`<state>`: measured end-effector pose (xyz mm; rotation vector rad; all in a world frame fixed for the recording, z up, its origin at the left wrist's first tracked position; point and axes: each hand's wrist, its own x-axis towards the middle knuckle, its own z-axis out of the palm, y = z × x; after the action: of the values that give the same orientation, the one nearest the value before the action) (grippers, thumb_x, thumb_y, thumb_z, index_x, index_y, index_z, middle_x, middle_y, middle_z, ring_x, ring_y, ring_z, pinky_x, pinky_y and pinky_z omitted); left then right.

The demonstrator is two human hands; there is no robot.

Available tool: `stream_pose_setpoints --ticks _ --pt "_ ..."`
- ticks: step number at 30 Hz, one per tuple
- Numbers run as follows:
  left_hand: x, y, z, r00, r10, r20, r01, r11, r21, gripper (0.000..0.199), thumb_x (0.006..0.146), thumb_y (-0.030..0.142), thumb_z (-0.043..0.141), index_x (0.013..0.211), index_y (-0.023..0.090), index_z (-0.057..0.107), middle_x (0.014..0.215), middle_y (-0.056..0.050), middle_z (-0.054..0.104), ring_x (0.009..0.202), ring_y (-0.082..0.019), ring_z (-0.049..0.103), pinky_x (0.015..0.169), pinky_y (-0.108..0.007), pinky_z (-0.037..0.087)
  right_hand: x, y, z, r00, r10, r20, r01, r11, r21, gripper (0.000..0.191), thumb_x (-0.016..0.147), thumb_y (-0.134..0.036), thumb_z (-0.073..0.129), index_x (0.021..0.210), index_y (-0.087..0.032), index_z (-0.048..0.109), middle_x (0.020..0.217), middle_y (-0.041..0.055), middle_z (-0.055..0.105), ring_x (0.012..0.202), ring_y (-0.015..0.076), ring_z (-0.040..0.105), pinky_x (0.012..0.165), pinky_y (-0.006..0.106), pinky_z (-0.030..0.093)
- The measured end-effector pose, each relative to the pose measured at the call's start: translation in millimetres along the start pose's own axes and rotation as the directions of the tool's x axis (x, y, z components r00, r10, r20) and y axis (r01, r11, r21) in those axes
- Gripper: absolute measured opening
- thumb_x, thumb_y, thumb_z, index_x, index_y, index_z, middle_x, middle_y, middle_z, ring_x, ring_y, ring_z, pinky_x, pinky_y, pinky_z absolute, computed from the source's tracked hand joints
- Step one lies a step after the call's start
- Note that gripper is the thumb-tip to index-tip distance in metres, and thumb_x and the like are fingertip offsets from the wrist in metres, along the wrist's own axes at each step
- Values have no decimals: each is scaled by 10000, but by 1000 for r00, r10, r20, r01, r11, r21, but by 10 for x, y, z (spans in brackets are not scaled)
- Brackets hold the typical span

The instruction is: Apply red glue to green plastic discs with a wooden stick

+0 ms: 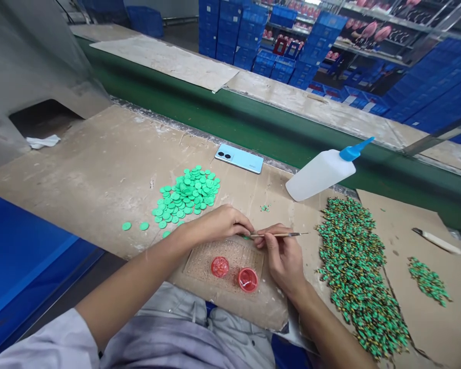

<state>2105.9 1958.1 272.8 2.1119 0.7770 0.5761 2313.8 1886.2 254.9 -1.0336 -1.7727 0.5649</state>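
Observation:
Over the near edge of the table, my left hand (230, 221) is closed in a pinch. A sliver of a small green piece (247, 237) shows at its fingertips; its shape is mostly hidden. My right hand (285, 259) grips a thin wooden-handled brush (279, 234), its dark fine tip pointing right and its other end close to the left fingertips. Below the hands, two small red cups (219, 267) sit on a speckled board (203, 264); the right-hand cup (248, 280) appears to hold liquid. Left of my hands lies a pile of green discs (188, 195).
A large heap of small green, yellow and dark pieces (353, 271) lies right, with a smaller cluster (428, 281) and a white-handled tool (438, 241) beyond. A phone (240, 158) and a blue-tipped white bottle (318, 175) are behind. A blue bin (26, 266) stands left.

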Motion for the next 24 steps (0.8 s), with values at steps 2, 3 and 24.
stream_pose_setpoints --ticks 2,3,24 --pt "-1 -1 -5 1000 7 0 -7 1000 18 231 919 84 658 1053 178 822 989 -58 825 866 -158 758 793 -202 511 -3 3 -3 1000 6 18 -5 1000 -25 155 1067 -259 512 997 -194 634 859 52 666 676 140 681 603 272 602" --pt "-3 -4 -9 1000 21 2 -21 999 24 238 924 87 651 1056 187 822 1001 -53 825 874 -159 756 796 -205 509 -2 5 -4 999 0 33 2 999 -40 153 1066 -257 512 998 -198 635 856 53 667 680 145 681 609 280 603" --pt "-19 -50 -29 998 57 30 -57 998 29 311 941 85 595 1088 247 817 1061 -28 818 931 -176 747 831 -239 507 37 -6 -6 975 -170 142 186 976 -110 129 1035 -135 512 1030 -236 593 922 61 691 839 185 697 717 331 613"
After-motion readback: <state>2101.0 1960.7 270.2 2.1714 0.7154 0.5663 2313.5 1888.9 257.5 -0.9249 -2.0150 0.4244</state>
